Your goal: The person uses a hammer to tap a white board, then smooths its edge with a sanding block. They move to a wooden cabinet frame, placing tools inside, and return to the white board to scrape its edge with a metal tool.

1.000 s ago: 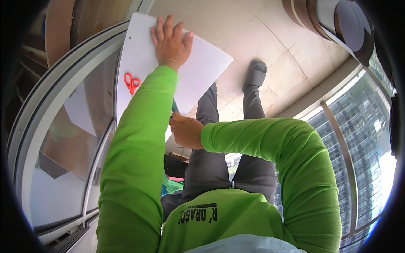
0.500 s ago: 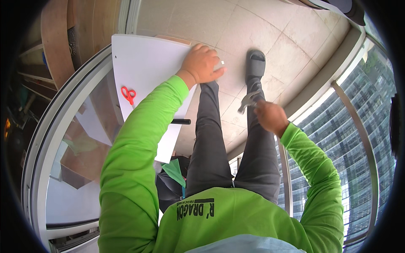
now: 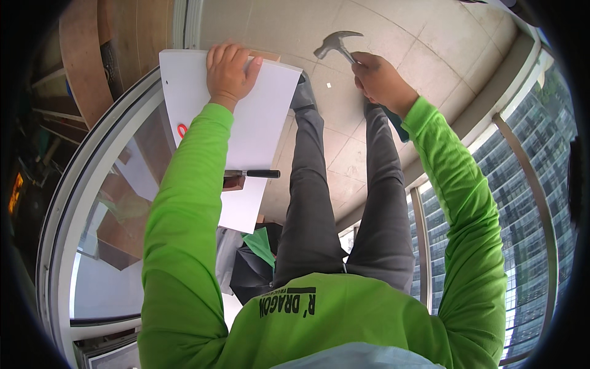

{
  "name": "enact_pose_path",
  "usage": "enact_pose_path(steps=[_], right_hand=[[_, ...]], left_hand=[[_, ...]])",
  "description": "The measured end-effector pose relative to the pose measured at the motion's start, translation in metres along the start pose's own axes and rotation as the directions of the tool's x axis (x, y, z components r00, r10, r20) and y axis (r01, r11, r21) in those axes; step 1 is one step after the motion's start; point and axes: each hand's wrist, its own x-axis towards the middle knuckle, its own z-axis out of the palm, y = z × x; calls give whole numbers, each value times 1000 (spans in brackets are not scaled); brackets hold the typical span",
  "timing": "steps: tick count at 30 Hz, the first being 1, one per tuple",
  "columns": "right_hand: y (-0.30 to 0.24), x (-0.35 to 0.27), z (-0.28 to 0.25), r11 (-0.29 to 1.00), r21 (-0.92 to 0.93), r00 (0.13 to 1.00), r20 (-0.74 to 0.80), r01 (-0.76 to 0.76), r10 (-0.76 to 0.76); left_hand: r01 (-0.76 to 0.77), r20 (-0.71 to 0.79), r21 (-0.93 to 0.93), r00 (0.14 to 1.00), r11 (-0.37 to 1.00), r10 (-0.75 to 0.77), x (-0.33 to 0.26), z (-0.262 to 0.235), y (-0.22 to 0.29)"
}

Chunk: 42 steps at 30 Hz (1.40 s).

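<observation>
A white board point(image 3: 264, 104) lies in front of me on the left. My left hand point(image 3: 228, 77) rests on its far part, fingers reaching over the far edge and thumb apart. Red-handled scissors point(image 3: 182, 130) lie on the board, mostly covered by my left sleeve. Closer to me, a black-handled tool point(image 3: 264, 174) sticks out past the board's right edge; my sleeve hides its other end. My right hand point(image 3: 378, 80) is closed round the handle of a claw hammer point(image 3: 337, 43), raised above the floor with its metal head pointing away and left.
Pale floor tiles point(image 3: 276, 31) carry a small white square point(image 3: 329, 85). My legs and slippers stand right of the board. Curved framed glass point(image 3: 86, 141) is on the left; a window with metal bars point(image 3: 522, 154) is on the right. A green cloth point(image 3: 258, 246) lies near my left leg.
My left hand has shifted left along the board from its far right corner. My right hand has lifted the hammer farther away from me. My sleeve now covers more of the scissors.
</observation>
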Motion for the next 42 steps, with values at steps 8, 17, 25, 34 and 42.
enact_pose_path(steps=[8,17,25,34,42], right_hand=[[-36,19,19,992,-110,994,-90,59,-69],[-27,18,15,981,-193,991,-122,31,-55],[-32,15,15,983,-178,997,-63,-47,37],[-26,10,10,984,-173,993,-115,-45,26],[-16,7,22,910,-392,979,-83,138,-184]], left_hand=[[-4,-38,-17,999,1000,3,1,-2,-1],[10,-38,-12,999,1000,-10,1,-1,-1],[-36,-125,-35,992,999,31,2,6,-5],[-25,-100,-1,995,1000,25,2,4,-3],[-32,-115,-4,993,999,31,2,7,-4]])
